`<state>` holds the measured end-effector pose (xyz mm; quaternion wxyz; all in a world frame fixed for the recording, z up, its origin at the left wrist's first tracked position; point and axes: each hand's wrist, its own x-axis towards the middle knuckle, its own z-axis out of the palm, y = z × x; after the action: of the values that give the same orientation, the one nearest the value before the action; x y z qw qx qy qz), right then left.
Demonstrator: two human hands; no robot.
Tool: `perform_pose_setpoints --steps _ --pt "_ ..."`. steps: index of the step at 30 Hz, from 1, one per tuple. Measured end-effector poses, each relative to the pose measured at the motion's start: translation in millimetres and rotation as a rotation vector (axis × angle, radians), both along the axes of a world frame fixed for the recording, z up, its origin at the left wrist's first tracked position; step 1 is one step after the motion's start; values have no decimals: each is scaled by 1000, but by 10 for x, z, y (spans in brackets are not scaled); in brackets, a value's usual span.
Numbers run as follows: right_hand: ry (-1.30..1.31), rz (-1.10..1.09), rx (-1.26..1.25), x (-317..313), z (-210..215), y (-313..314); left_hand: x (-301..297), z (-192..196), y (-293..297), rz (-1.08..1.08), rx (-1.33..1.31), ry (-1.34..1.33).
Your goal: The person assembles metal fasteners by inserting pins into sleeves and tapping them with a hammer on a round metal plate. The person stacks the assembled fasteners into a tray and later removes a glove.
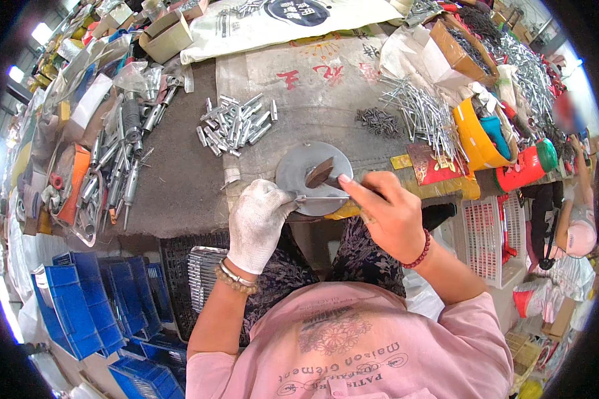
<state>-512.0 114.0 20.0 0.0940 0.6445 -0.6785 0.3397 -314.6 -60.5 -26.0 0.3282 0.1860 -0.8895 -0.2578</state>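
Observation:
My left hand (258,216), in a white glove, is closed, pinching one end of a thin silver metal rod (325,197). The rod lies sideways across the near part of a round grey metal plate (293,166) at the table's front edge. My bare right hand (389,213) is closed round a hammer, whose dark brown, rusty head (321,173) is tilted above the plate. Its handle is mostly hidden by my fingers. Beyond the plate lie a pile of short silver metal cylinders (239,123) and a small heap of dark pins (378,121).
Long silver pins (426,110) lie at the right, beside a yellow tub (480,136) and a red packet (432,165). Metal tube parts (123,149) are heaped at the left. Blue plastic bins (80,306) stand below left; a white basket (482,236) stands below right.

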Motion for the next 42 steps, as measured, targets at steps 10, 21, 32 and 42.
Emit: perform_pose_setpoints --steps 10,21,32,42 --pt "-94 56 84 52 -61 -73 6 33 -23 -19 -38 -6" --pt "72 4 359 67 -30 -119 49 -6 4 3 51 -28" --pt "-809 105 573 345 -231 92 164 -100 630 302 676 20" --pt "-1095 189 703 720 -236 64 324 5 765 234 1279 284"
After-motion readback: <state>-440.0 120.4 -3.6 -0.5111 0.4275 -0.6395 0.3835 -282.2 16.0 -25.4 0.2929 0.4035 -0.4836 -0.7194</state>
